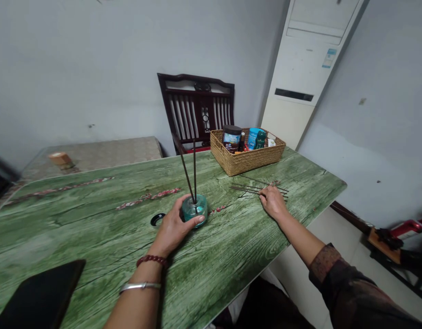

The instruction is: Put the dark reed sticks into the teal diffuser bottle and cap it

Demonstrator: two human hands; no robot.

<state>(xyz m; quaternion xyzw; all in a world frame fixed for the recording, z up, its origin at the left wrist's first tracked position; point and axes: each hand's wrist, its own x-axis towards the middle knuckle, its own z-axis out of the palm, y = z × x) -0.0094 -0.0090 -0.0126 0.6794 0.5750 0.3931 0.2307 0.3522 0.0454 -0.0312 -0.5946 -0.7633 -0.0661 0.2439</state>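
My left hand (174, 226) is wrapped round a squat teal glass bottle (196, 212) standing on the green wood-patterned table (94, 210). Two thin dark sticks (194, 173) rise from the bottle's neck. A black ring-shaped cap (157, 220) lies just left of the bottle, beside that hand. Over to the right, my right hand (272, 201) has its fingers closed at several thin dark sticks (245, 188) lying on the table. Its fingertips touch them, and the exact grip is partly hidden.
A woven basket (250, 161) with jars and bottles stands at the table's back right. Behind it are a dark wooden chair (200, 107) and a white air conditioner (300, 68). A dark flat object (42, 292) lies front left.
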